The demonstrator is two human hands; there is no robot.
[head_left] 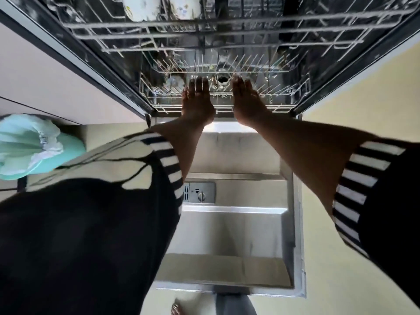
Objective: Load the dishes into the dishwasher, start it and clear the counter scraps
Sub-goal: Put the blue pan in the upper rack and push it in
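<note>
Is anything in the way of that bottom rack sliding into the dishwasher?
Nothing visible does. The left hand and right hand lie flat on the front of the lower rack; the upper rack sits above it, the open door below. The dark space behind is hard to judge.

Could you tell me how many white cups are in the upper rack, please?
2. One white cup sits in the upper rack, left of centre; a second cup is beside it. Others may be hidden off-frame.

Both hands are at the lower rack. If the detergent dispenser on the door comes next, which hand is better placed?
Left, probably. Left hand and right hand both rest flat on the lower rack, but the dispenser sits left on the door, beside the left forearm.
</note>
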